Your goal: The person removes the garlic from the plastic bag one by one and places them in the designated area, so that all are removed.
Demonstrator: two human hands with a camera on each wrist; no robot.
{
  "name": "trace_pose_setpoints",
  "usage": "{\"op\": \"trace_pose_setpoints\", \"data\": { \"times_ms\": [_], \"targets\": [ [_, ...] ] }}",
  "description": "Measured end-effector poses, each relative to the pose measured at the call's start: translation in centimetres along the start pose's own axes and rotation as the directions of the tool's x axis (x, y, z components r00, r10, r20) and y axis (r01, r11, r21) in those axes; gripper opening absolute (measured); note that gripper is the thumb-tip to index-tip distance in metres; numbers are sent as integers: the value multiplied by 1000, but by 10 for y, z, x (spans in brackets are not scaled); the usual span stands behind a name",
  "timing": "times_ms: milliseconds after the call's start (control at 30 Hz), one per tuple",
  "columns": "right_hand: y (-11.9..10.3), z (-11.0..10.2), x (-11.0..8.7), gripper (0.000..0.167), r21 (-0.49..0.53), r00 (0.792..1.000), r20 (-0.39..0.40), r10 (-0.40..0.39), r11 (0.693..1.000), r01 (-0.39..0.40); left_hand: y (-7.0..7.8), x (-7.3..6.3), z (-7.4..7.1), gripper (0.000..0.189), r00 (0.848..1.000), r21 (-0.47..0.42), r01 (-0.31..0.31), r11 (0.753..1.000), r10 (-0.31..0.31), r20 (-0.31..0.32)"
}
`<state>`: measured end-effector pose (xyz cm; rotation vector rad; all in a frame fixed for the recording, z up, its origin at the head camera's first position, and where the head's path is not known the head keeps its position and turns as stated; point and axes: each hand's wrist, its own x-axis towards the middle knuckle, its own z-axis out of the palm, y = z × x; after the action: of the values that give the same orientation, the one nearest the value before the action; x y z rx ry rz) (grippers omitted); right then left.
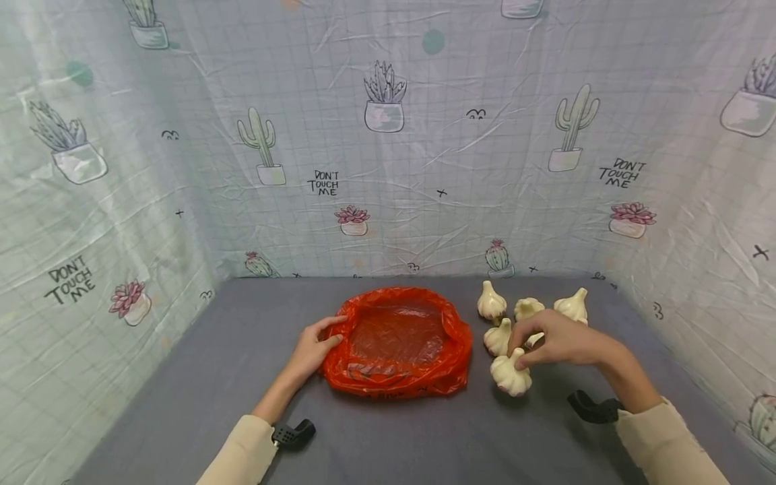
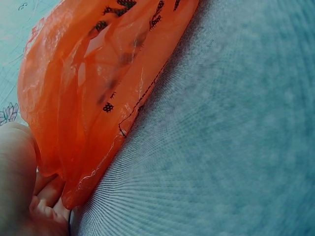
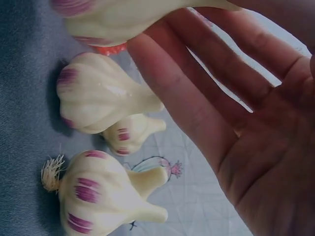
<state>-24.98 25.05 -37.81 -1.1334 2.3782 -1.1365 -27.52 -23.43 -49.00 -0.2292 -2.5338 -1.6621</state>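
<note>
A red plastic bag [image 1: 397,387] lies with its wide mouth facing up, its rim rolled outward. At its left side my left hand [image 1: 315,345] holds the rim; the left wrist view has the bag's edge [image 2: 88,162] between thumb and fingers. My right hand [image 1: 560,338] pinches a white garlic bulb [image 1: 510,376] by its stem, to the right of the bag. Close up in the right wrist view, that bulb [image 3: 123,19] fills the top edge, with purple streaks on its skin.
Behind and beside my right hand stand several more garlic bulbs, among them one at the back [image 1: 491,301], one at the far right [image 1: 572,305] and one near my fingers [image 1: 497,338]. A printed curtain [image 1: 412,168] walls in the grey tabletop [image 1: 388,444].
</note>
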Motion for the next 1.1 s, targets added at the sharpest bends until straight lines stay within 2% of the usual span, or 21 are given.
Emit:
{"op": "trace_pose_setpoints", "data": {
  "times_ms": [267,400,800,1100],
  "targets": [
    [6,2,2,11,-22,998,48,35,999,-34,-1,0,-1,42,1000,-5,-9,1000,9,-2],
    [10,4,3,11,-34,999,44,19,999,-17,0,0,-1,41,1000,1,-8,1000,8,-3],
    [10,10,7,13,-159,999,20,32,987,-29,0,1,-1,41,1000,-2,-8,1000,8,-4],
    [10,10,6,13,-135,995,72,69,989,-58,0,0,-1,41,1000,4,-3,1000,3,0]
  ]
}}
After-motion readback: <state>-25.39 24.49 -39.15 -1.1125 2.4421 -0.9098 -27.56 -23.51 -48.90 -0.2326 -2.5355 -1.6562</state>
